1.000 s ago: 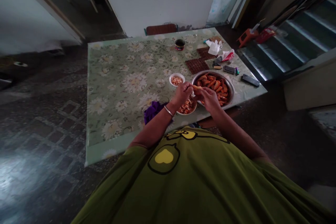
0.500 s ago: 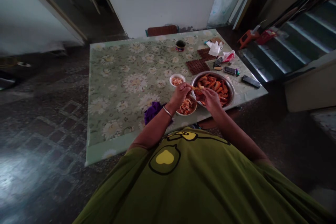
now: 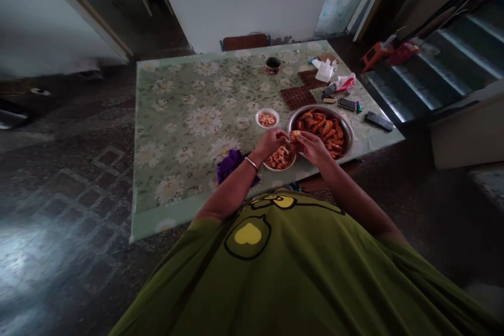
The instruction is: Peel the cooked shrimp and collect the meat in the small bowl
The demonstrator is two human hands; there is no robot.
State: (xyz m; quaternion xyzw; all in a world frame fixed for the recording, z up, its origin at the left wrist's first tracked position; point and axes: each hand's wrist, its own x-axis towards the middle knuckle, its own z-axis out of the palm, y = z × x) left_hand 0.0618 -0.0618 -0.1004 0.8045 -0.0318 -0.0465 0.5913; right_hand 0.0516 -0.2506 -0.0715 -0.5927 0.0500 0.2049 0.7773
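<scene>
While both hands meet over the near right part of the table (image 3: pixel 189 115), the left hand (image 3: pixel 271 141) and the right hand (image 3: pixel 312 146) pinch a single orange prawn (image 3: pixel 293 136) between their fingertips, one at each end, which looks like the hold one uses to pull a shell away from the meat. Each hand is closed on that prawn, and it hangs in the air just above the gap between two dishes. Directly under the hands sits a white bowl (image 3: pixel 279 160) with pale pink pieces in it, probably placed close so that whatever comes off drops straight in. Just to the right, touching or nearly touching that bowl, stands a big metal bowl (image 3: pixel 346 131) heaped with whole orange prawns, within easy reach of the right hand. A smaller white dish (image 3: pixel 266 118) with a few pale bits stands a little farther back, beside the left hand. A silver bangle (image 3: pixel 252 164) rings the left wrist, and a purple cloth (image 3: pixel 230 163) lies by the left forearm, handy for wiping. Farther off lie two brown mats (image 3: pixel 298 97), a small dark tin (image 3: pixel 272 65), crumpled tissues (image 3: pixel 325 69) and a black remote (image 3: pixel 378 121) near the right edge.
</scene>
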